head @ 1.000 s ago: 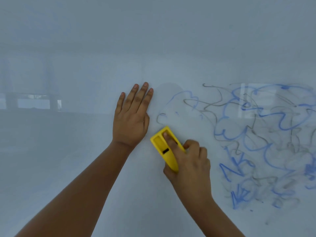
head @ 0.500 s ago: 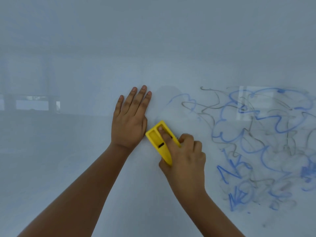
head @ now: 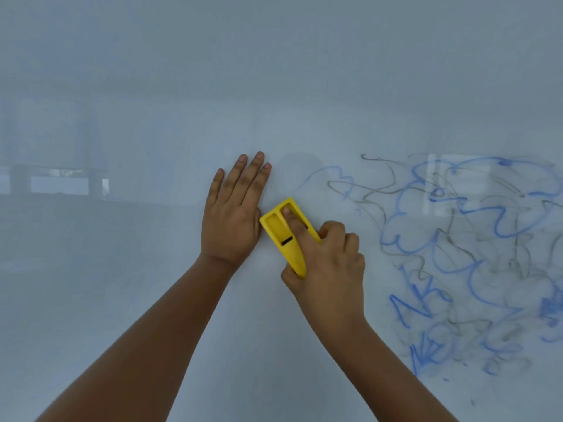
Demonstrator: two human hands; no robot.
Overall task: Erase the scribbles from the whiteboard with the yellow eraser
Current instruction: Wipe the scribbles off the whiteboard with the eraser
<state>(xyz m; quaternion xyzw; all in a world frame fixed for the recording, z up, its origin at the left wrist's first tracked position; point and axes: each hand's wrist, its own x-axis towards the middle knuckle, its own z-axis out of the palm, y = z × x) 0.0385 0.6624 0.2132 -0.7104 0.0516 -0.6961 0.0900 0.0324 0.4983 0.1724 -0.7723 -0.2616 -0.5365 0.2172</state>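
The whiteboard (head: 152, 300) fills the whole view. Blue and grey scribbles (head: 457, 254) cover its right part, from mid-height down toward the lower right. My right hand (head: 329, 269) grips the yellow eraser (head: 281, 231) and presses it on the board, index finger lying along its top. The eraser sits left of the scribbles, its left edge touching my left hand (head: 234, 214). That hand lies flat on the board, fingers together and pointing up, holding nothing.
Window reflections (head: 58, 178) show faintly on the board's left side, and a bright reflection (head: 454, 184) lies over the scribbles. The board left of and below my hands carries no marks.
The right hand has slid the eraser leftward and a little up until it meets the left hand. The short grey stroke near the eraser's tip is gone.
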